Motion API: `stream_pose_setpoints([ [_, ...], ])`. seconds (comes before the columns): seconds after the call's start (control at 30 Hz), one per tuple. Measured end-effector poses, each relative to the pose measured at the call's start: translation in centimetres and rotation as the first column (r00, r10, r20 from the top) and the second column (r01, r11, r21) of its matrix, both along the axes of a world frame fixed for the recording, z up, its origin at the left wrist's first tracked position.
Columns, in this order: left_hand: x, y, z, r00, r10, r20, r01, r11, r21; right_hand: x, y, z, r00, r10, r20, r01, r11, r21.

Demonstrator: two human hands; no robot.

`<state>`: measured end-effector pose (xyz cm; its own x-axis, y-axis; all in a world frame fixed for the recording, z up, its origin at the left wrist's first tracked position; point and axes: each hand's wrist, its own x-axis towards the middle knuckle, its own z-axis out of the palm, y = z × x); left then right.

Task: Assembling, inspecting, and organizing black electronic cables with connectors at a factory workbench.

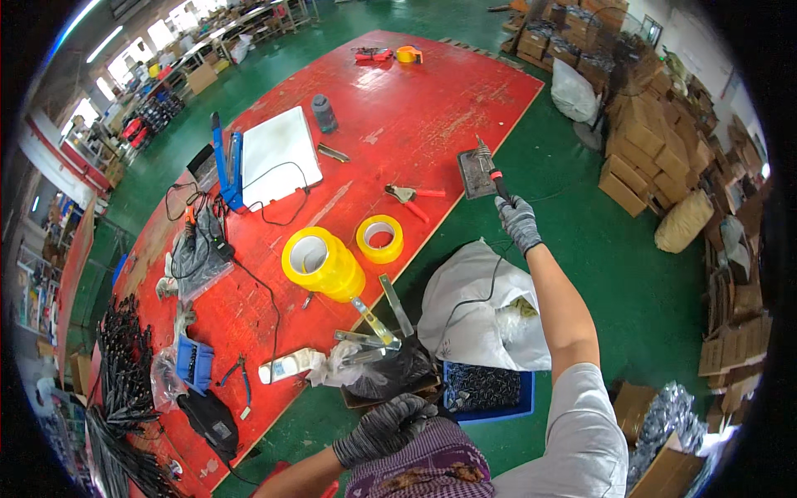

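My right hand (520,222), in a grey knit glove, is stretched out past the table's right edge. Its fingers wrap round the black handle of a soldering iron (501,189), which has a red band near its front. The iron's front end lies at a coiled metal holder (485,155) on a dark stand tray (474,176). Close to my body, my left hand (386,430), gloved too, is curled above a purple patterned cloth (432,465). What its fingers hold, if anything, is hidden. A black cord runs from near the right hand over a white sack (473,290).
Yellow tape rolls (340,270), red-handled pliers (403,194), a grey bottle (324,114) and a white board (278,158) occupy the red table (415,108). Beneath the sack stands a blue crate (531,398) of small black parts. Black cables (124,365) heap at left; cardboard boxes (656,149) pile right.
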<state>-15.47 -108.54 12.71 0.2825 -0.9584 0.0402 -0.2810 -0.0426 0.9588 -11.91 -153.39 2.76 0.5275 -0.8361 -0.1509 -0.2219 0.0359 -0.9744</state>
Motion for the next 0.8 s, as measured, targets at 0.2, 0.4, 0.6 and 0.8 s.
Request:
stream_pose_setpoints([
  [0.2,0.7,-2.6,-2.2,0.969,0.115,-0.221,-0.07,0.977,0.201,6.9,-7.4,-7.3,0.991,0.039,-0.131,-0.063,0.982,-0.179],
  [0.4,3.8,-5.1,-2.1,0.983,0.132,-0.126,-0.09,0.952,0.293,13.1,-12.1,-11.7,0.95,0.062,-0.306,-0.16,0.938,-0.307],
  [0.6,6.0,-6.9,-3.3,0.986,0.076,-0.148,-0.029,0.953,0.301,18.3,-13.6,-11.6,0.949,0.164,-0.269,-0.22,0.957,-0.191],
  [0.8,7.8,-8.3,-4.7,0.972,0.096,-0.216,-0.044,0.972,0.231,21.5,-15.0,-11.5,0.864,0.154,-0.48,-0.299,0.923,-0.241],
])
